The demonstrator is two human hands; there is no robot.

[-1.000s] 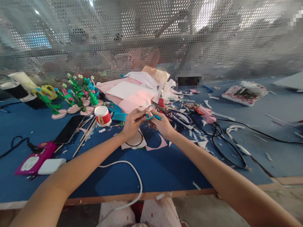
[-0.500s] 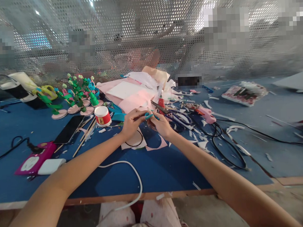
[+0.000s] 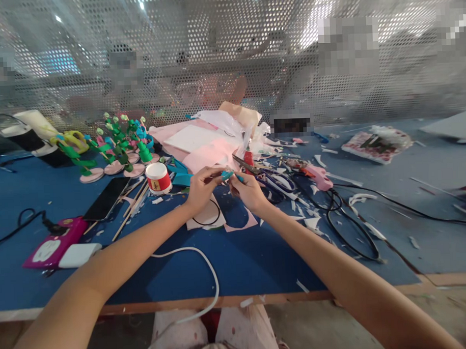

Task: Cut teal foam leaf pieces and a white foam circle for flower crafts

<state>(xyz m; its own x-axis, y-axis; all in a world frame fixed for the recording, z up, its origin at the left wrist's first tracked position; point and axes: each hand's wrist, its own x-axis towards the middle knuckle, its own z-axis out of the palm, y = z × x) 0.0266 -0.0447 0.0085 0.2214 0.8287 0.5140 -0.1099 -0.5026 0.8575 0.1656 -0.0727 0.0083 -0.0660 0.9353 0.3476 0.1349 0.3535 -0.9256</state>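
Observation:
Between both hands is a small blue paper strip (image 3: 227,175), bent or curled at the fingertips. My left hand (image 3: 203,188) pinches its left part with thumb and forefinger. My right hand (image 3: 252,191) is closed on its right end, fingers partly hidden. Below the hands lie a white piece with a black elastic loop (image 3: 207,214) and a pink paper offcut (image 3: 240,220) with a curved cutout. Left of my left hand stands a white tub with a red label (image 3: 158,178). Scissors (image 3: 251,166) rest just beyond my right hand.
Green and blue paper plants on pink discs (image 3: 133,170) stand at the left, near a black phone (image 3: 106,199) and a purple power strip (image 3: 55,244). A pink glue gun (image 3: 317,176) with a looped black cord lies right. Paper sheets (image 3: 201,140) are heaped behind; scraps litter the table.
The blue strip has shifted between my fingertips and shows a broader face near my left thumb. Both hands stay in nearly the same place.

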